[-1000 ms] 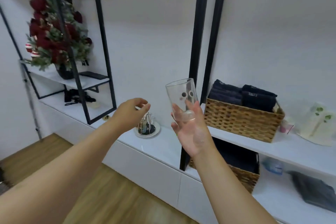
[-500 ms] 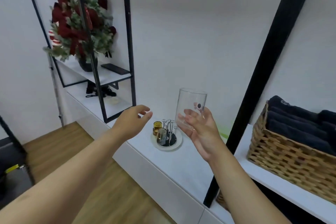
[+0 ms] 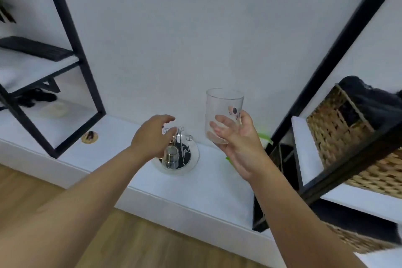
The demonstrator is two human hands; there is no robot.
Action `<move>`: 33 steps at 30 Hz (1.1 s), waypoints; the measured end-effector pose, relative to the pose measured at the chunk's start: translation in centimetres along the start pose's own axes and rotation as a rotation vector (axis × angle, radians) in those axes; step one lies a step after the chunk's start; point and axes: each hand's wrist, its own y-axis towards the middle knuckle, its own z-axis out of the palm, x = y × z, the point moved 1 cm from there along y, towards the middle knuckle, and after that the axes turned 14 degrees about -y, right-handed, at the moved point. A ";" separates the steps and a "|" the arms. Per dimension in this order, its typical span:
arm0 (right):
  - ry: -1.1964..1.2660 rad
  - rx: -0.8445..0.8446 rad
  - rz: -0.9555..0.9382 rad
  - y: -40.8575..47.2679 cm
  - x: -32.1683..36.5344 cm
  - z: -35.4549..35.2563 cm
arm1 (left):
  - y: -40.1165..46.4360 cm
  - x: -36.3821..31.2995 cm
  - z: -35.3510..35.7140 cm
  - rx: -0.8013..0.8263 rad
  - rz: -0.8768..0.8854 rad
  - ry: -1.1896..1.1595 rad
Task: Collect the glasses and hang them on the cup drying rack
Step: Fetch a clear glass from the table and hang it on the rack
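Right hand (image 3: 237, 141) grips clear glass (image 3: 223, 113) upright, fingers wrapped, above and right of drying rack (image 3: 177, 154) on shelf. Left hand (image 3: 152, 137) open over rack. Mid-carry; next: invert glass onto free peg.

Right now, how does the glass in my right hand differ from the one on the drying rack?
The held glass is upright, mouth up, in the right hand; the racked glass hangs mouth down on the cup drying rack. The held one looks taller and carries dark dots; the racked one looks plain. Both are clear.
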 end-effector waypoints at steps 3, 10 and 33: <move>-0.036 -0.058 0.024 3.6 -3.4 0.8 | 3.8 4.1 1.3 0.040 0.029 -0.004; -0.087 -0.123 0.054 8.5 -10.9 0.6 | 6.4 15.6 6.1 0.192 0.062 0.122; -0.293 -0.174 0.095 12.9 -30.2 -2.6 | 11.2 30.0 15.2 0.143 0.374 0.475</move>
